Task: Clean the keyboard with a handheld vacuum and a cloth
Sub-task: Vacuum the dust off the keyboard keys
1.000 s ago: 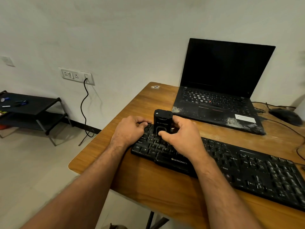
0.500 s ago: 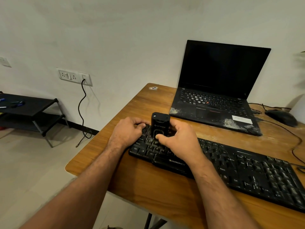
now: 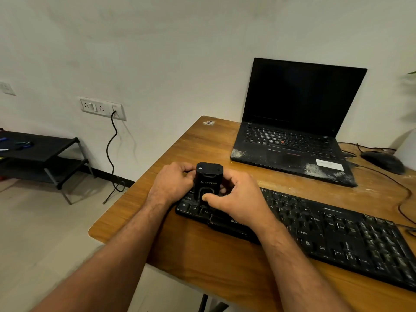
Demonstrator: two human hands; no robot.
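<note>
A small black handheld vacuum (image 3: 208, 181) stands upright on the left end of the black keyboard (image 3: 326, 230), which lies across the wooden desk (image 3: 202, 251). My right hand (image 3: 238, 199) grips the vacuum from the right, thumb pressed on its front. My left hand (image 3: 172, 183) curls round the vacuum's left side, its fingers at the back of the keyboard's left end. The vacuum's nozzle end is hidden against the keys. No cloth is in view.
An open black laptop (image 3: 295, 129) with dusty palm rest sits behind the keyboard. A black mouse (image 3: 382, 162) and cables lie at the far right. A wall socket (image 3: 101, 108) with a hanging cable and a low black shelf (image 3: 38, 152) are to the left.
Both hands with the vacuum have stayed at the keyboard's left end; the thumb has slid slightly on the vacuum's front. The camera view has shifted a little.
</note>
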